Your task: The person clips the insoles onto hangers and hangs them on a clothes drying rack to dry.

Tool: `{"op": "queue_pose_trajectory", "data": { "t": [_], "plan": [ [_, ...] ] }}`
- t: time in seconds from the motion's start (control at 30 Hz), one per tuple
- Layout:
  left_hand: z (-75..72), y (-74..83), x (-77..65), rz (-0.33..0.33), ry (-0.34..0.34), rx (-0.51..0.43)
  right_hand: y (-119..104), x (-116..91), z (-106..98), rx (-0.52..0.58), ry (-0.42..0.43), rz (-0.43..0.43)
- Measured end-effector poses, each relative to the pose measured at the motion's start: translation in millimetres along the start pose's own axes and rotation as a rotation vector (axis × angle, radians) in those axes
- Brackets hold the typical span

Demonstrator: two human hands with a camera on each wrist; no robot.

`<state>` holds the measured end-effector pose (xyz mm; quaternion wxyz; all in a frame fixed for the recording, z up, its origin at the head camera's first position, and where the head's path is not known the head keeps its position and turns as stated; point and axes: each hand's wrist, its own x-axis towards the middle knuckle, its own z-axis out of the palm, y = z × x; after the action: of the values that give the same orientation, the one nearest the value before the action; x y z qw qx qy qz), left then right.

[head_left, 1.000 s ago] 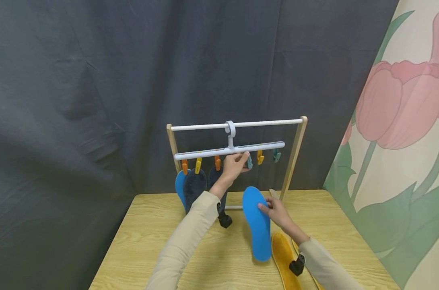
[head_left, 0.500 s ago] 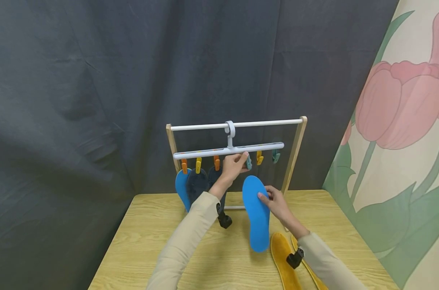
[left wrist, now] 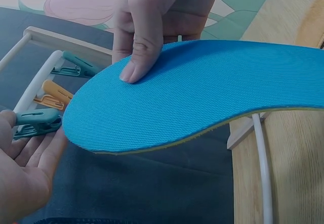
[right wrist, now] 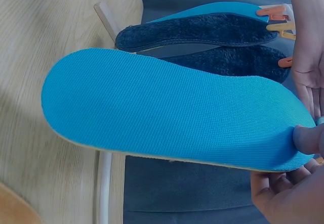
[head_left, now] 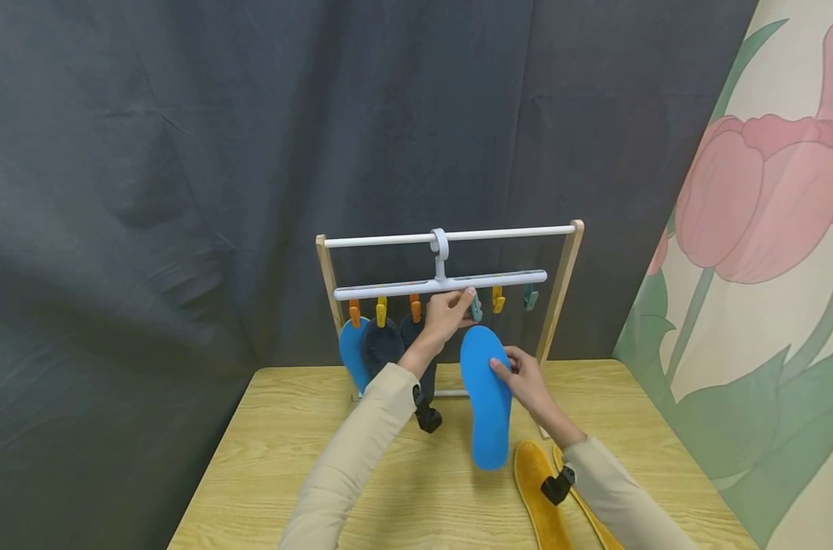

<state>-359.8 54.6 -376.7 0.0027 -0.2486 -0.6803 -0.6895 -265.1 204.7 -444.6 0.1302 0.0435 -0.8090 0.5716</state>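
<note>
My left hand [head_left: 445,315] pinches a teal clothespin [head_left: 476,308] under the pale hanger [head_left: 389,289]. In the left wrist view this clothespin [left wrist: 38,118] lies between thumb and fingers. My right hand [head_left: 527,383] holds a blue insole [head_left: 486,405] upright by its right edge, thumb on the front face and fingers behind. The insole's rounded top is just below the clothespin, right at its tip in the left wrist view. On the hanger's left half hang another blue insole [head_left: 353,350] and two dark fuzzy insoles [right wrist: 197,30], held by orange and yellow clothespins [head_left: 382,312].
The hanger hooks over the white rail of a wooden-legged rack [head_left: 560,294]. A yellow clothespin [head_left: 498,299] and another teal clothespin [head_left: 530,297] dangle at its right. Two mustard insoles [head_left: 536,485] lie on the wooden table [head_left: 265,458]; a dark curtain [head_left: 182,191] hangs behind.
My right hand has raised the blue insole up toward the teal clothespin. The hanger has shifted slightly right, its hung insoles swinging a little. My left hand keeps its pinch.
</note>
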Motion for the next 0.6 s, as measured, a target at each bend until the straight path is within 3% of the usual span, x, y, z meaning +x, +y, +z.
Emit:
{"op": "queue_pose_trajectory", "data": {
  "t": [0.2,0.43,0.6],
  "plan": [
    [1.1,0.1,0.2,-0.038,-0.035,-0.025,1.0,-0.8,-1.6,0.005,0.010,0.007],
    [3.2,18.4,-8.7,-0.009,-0.096,-0.041,0.8,-3.3,-4.5,0.018,0.051,0.009],
    [4.8,19.9,-13.3,-0.006,-0.085,-0.038,-0.6,-7.2,-4.1,0.020,0.051,0.035]
  ]
}}
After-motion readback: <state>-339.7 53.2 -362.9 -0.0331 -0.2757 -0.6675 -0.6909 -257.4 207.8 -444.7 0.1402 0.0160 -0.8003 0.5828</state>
